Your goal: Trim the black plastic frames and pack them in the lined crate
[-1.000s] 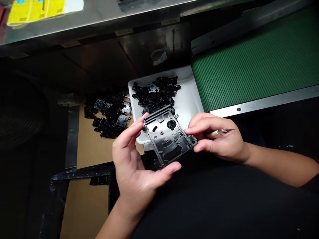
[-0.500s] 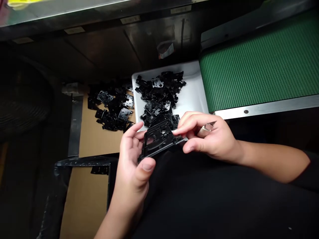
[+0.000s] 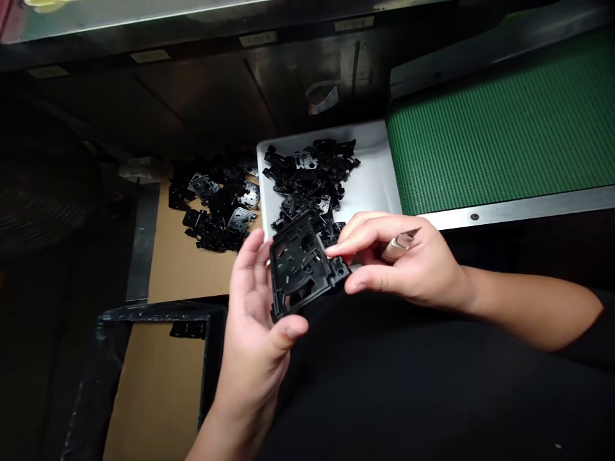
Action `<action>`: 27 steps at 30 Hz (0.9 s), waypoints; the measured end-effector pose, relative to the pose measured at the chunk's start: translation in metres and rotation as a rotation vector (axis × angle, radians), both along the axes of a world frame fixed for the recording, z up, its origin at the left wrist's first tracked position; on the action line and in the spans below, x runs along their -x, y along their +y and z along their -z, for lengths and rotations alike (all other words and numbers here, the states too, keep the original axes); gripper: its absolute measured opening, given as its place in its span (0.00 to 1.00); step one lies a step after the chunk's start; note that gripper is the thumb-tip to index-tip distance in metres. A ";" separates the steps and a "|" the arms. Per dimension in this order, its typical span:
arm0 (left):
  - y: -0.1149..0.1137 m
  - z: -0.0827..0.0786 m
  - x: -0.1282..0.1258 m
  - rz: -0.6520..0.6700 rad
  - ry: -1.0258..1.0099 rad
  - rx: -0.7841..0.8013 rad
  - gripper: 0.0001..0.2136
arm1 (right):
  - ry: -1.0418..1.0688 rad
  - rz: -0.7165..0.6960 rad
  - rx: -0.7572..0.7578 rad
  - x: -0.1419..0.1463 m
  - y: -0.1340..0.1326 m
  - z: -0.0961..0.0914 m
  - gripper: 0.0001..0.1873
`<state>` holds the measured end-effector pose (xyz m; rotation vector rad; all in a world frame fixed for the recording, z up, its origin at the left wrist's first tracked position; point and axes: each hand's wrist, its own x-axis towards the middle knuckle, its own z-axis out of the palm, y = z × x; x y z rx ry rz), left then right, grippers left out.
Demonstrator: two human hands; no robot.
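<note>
Between my two hands is a black moulded plastic part (image 3: 300, 266), a flat frame with holes and ribs, tilted so its recessed face shows. My left hand (image 3: 254, 326) cradles its left edge, thumb at the lower corner and fingers behind. Thumb and forefinger of my right hand (image 3: 403, 262) pinch its right end. Tucked in the right palm is a small knife (image 3: 401, 243) with a pale handle and a short pointed blade facing up. Beyond the part, a white tray (image 3: 375, 173) holds a heap of similar black parts (image 3: 307, 169).
More black parts (image 3: 216, 205) lie piled on cardboard (image 3: 177, 275) left of the tray. A green conveyor belt (image 3: 500, 128) with a metal edge runs at the right. At lower left stands a dark-rimmed crate (image 3: 158, 314) with cardboard and a black piece inside. A metal ledge (image 3: 192, 32) crosses the top.
The black plastic part has been turned so its inner face shows more fully towards me. Both hands keep their hold, and the right hand has shifted slightly left.
</note>
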<state>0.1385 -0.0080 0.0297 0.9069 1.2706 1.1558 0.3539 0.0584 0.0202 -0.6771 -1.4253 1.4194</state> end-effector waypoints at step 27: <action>-0.013 -0.006 0.138 0.038 0.282 -0.447 0.51 | -0.088 -0.028 -0.145 0.117 -0.015 -0.001 0.13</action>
